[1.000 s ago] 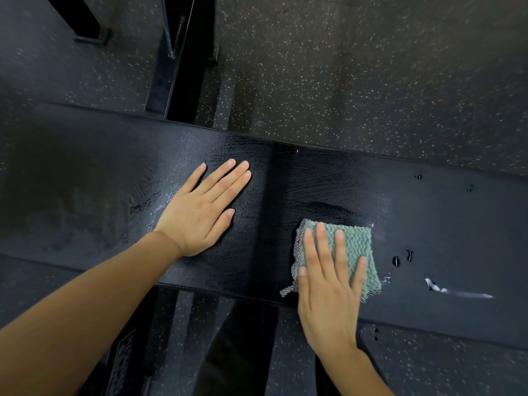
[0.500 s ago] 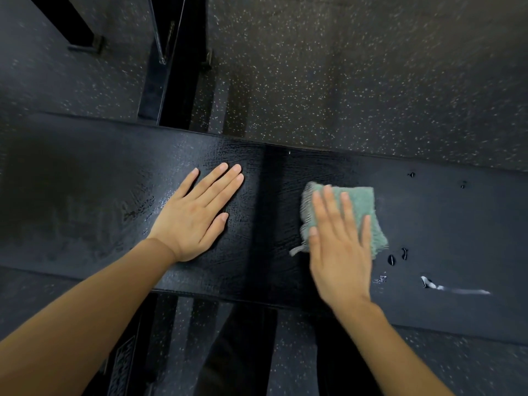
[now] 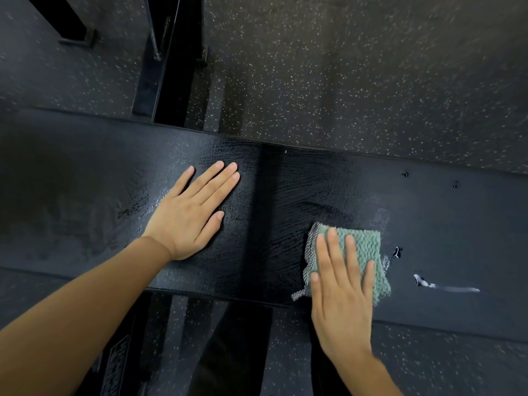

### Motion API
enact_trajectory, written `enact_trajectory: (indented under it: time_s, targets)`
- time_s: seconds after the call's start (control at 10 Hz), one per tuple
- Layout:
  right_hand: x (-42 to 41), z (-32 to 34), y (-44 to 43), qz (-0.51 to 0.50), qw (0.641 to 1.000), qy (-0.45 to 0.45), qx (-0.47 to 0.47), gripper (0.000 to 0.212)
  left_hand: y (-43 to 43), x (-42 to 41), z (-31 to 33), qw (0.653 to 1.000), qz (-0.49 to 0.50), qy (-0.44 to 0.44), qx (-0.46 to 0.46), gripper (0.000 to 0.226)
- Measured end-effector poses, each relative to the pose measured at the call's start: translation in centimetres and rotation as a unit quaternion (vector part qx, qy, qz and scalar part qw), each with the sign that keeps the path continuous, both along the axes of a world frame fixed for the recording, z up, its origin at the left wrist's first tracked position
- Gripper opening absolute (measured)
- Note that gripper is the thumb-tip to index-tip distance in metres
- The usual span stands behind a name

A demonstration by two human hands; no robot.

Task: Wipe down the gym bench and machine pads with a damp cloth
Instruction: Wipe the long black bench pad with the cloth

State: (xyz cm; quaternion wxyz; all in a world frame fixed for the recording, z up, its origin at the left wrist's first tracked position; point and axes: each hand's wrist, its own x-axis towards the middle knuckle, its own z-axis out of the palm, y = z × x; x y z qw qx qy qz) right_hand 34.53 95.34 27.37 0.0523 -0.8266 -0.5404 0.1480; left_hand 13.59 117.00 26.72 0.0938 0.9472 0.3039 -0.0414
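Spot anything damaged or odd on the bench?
Yes: the black padded vinyl bench has a long white streak, seemingly a gash, right of the green woven cloth, a small tear beside the cloth, and two tiny nicks near the far edge.

The bench pad (image 3: pixel 85 181) ran left to right across the view, with the floor (image 3: pixel 343 81) behind and before it. The left hand (image 3: pixel 188 215) lay flat on the pad, left of the middle. The right hand (image 3: pixel 340 292) lay on the cloth (image 3: pixel 367 247), which rested on the pad right of the middle, near its front edge. A scuff mark (image 3: pixel 445 287) sat on the pad right of the cloth, apart from it. A frame post (image 3: pixel 174 81) stood behind the pad on the left.
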Motion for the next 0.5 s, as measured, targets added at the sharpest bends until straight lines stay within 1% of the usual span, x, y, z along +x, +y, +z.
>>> enact_trajectory:
  time_s: [0.1,0.2,0.3,0.4,0.5]
  targets:
    - [-0.2,-0.2,0.1,0.000,1.000,-0.004,-0.003,0.055,0.0,0.0,0.0,1.000,0.001,0.001,0.000,0.062]
    - [0.5,-0.2,2.6,0.013,1.000,0.002,0.004,0.055,0.0,0.0,0.0,1.000,0.000,0.001,0.001,0.062]
    - [1.7,-0.4,6.7,0.015,1.000,-0.003,0.004,0.055,0.0,0.1,0.0,1.000,-0.002,0.003,0.002,0.062]
    - [2.5,-0.7,10.9,0.002,1.000,0.014,0.007,0.055,0.0,0.0,0.0,1.000,-0.003,0.004,0.002,0.062]
    - [1.8,-0.7,12.9,-0.022,1.000,0.020,0.010,0.057,0.0,0.0,0.1,1.000,-0.004,0.002,0.003,0.062]
